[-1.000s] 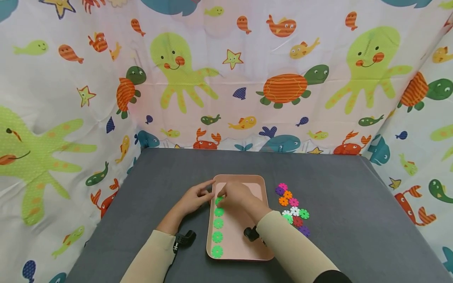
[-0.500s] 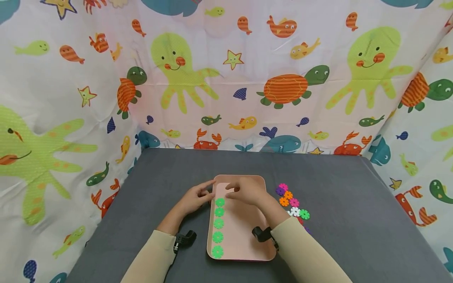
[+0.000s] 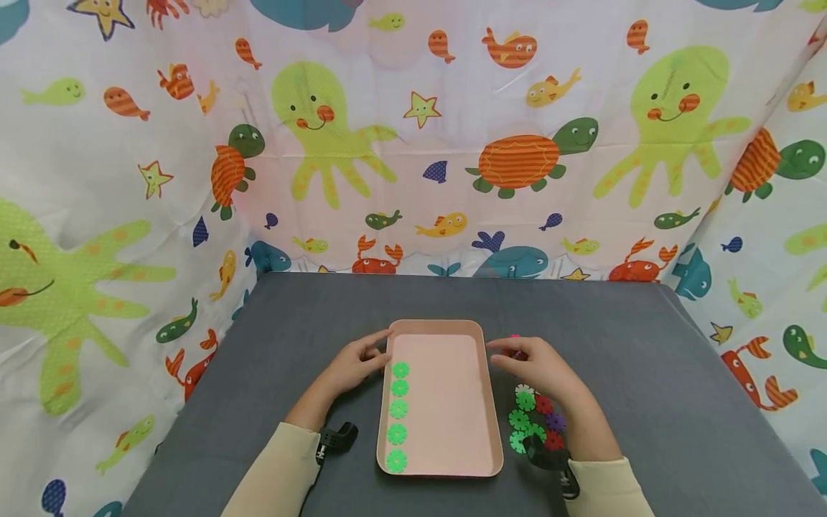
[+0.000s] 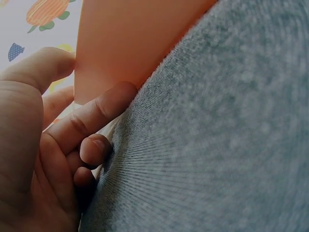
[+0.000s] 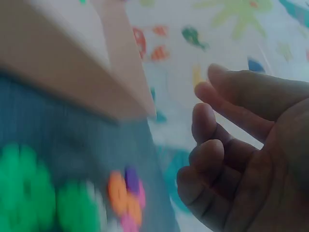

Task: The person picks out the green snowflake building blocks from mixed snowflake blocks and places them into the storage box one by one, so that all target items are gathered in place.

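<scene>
A shallow pink tray (image 3: 446, 402) lies on the grey table. Down its left side runs a column of several green flower-shaped plastic discs (image 3: 398, 408). My left hand (image 3: 352, 368) is at the tray's far left side, its fingertips touching the outer wall and rim; the left wrist view shows the fingers (image 4: 91, 113) against the tray wall (image 4: 125, 43). My right hand (image 3: 539, 362) hovers right of the tray, over the far part of a loose pile of discs (image 3: 526, 420). Its fingers (image 5: 205, 121) are loosely bent, with nothing visible between them. The hand hides some discs.
The pile's discs are green, red, purple, white, orange and pink, with orange discs (image 5: 123, 195) blurred in the right wrist view. A printed sea-animal cloth (image 3: 400, 158) hangs behind the grey table (image 3: 310, 309) and along both sides.
My right hand has left the green disc at the column's far end and moved right, out of the tray and over the pile. The left hand has stayed at the tray's side.
</scene>
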A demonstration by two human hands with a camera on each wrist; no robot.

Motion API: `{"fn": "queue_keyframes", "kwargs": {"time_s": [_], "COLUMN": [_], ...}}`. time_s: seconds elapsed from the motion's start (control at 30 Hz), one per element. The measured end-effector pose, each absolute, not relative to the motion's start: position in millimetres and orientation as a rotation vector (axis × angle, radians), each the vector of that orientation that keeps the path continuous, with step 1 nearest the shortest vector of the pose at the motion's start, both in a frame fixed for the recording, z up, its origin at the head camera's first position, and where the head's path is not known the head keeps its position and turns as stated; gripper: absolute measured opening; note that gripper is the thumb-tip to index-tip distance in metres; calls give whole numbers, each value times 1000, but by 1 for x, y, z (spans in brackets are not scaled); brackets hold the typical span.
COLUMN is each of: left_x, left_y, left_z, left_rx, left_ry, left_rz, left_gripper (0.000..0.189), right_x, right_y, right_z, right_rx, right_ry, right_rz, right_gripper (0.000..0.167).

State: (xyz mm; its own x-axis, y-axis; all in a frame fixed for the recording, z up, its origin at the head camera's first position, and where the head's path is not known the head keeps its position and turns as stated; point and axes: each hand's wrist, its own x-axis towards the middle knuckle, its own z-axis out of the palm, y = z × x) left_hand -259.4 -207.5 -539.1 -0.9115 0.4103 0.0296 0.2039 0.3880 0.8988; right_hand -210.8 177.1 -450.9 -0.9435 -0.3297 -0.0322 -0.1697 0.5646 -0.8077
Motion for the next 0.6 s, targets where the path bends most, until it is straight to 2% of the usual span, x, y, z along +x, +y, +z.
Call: {"fn": "queue_keyframes", "kwargs": {"time_s": [0.2,0.33,0.6], "left_x": [-260,-261,-257], "left_y": [-207,-206,-204], "left_z": [-538,-541,-538], "left_rx": [552,545,549], "left_ry": [2445,2450,2446], "left_rz": [1571,1577,1572], "left_gripper": [56,56,56], "right_x": [-203,-202,-199], "right_y": [228,256,275], "right_z": [-466,-481,-495], "right_rx": [-331,-197,-117], "right_ry": [2652,2644,2594], "right_rz": [-1301,-1257,-1172], "right_gripper": [29,30,29]}}
